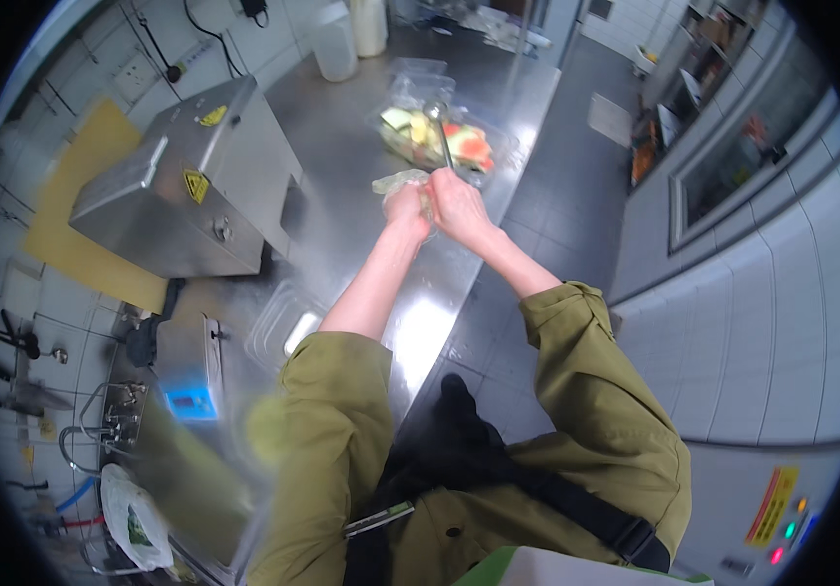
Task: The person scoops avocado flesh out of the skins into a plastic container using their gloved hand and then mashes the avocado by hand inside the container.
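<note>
Both hands meet above the steel worktop. My right hand (pixel 458 206) is closed around the handle of a metal scoop (pixel 443 139), whose round head reaches over the fruit. My left hand (pixel 406 209) is closed on a thin, pale translucent piece (pixel 401 179), touching my right hand; whether this is film, a glove or food I cannot tell. Just beyond them, an open clear plastic container (pixel 420 157) holds pale green and yellow chunks and red-and-green pieces that look like watermelon (pixel 469 146). The image is somewhat blurred there.
Left of my hands stands a steel machine (pixel 193 183) with yellow warning labels. Nearer lie a clear lidded tray (pixel 273 322) and a scale with a blue panel (pixel 191 401). A sink (pixel 240 542) is at lower left. White plastic jugs (pixel 335 44) stand at the back. The worktop edge (pixel 511 189) runs along the right.
</note>
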Tool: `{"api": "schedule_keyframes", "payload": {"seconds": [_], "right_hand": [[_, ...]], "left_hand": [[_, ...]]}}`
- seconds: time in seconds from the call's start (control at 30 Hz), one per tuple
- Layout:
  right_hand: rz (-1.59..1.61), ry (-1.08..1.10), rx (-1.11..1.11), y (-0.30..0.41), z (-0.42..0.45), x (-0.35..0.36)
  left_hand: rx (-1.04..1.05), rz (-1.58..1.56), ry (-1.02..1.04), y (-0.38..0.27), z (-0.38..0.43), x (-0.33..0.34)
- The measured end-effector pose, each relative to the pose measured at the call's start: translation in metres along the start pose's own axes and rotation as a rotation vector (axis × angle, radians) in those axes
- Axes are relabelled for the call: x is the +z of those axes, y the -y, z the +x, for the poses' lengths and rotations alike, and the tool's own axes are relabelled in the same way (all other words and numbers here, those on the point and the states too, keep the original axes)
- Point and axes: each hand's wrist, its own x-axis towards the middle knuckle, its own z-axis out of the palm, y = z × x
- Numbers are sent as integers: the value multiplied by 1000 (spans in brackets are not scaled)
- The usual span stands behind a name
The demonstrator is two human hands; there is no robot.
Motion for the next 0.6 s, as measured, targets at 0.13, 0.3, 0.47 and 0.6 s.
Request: {"api": "schedule_keyframes", "payload": {"seconds": [0.13,0.3,0.47,0.6], "right_hand": [[3,-80,109,-87,85,9],[181,-72,193,-87,127,11],[88,355,293,-137,164,69],[-167,142,143,-166,186,114]], "left_hand": [[51,143,316,-27,59,61],[-88,-16,90,-71,140,88],[-116,27,113,-76,184,103],[-227,30,435,-89,187,72]]}}
